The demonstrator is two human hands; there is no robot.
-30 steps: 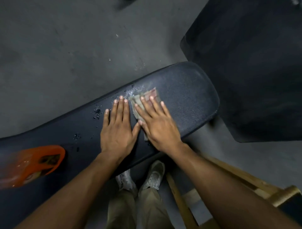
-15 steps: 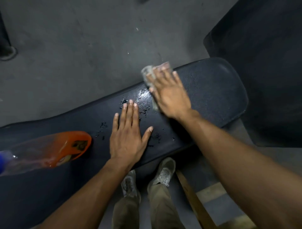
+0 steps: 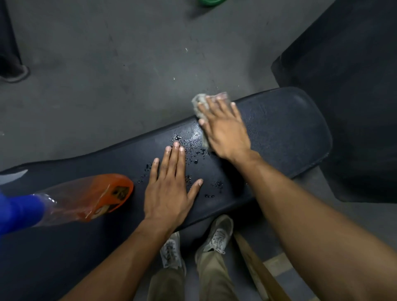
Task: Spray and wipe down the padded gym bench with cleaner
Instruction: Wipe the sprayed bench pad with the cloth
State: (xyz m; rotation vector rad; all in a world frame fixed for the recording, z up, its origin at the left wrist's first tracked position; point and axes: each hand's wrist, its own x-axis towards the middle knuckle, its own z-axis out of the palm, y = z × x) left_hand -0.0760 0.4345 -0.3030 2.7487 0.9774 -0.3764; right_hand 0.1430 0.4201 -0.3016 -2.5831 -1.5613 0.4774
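Observation:
The black padded bench [image 3: 285, 133] runs from lower left to upper right, with wet droplets [image 3: 193, 154] around its middle. My left hand [image 3: 169, 189] lies flat on the pad, fingers apart, holding nothing. My right hand [image 3: 223, 129] presses a small pale cloth [image 3: 198, 103] against the far edge of the pad, just beyond the droplets; most of the cloth is hidden under my palm. An orange spray bottle [image 3: 86, 199] with a blue top lies on the pad to the left of my left hand.
Grey floor [image 3: 107, 75] stretches beyond the bench. A dark mat or pad [image 3: 343, 75] fills the right side. My shoes [image 3: 217, 236] stand under the near edge, beside a wooden bar [image 3: 257, 268]. A green object [image 3: 210, 2] sits at the top edge.
My right hand slid the cloth from beside the left hand to the far edge of the pad. The left hand stayed flat in place. The view shifted left, bringing the bottle further into sight.

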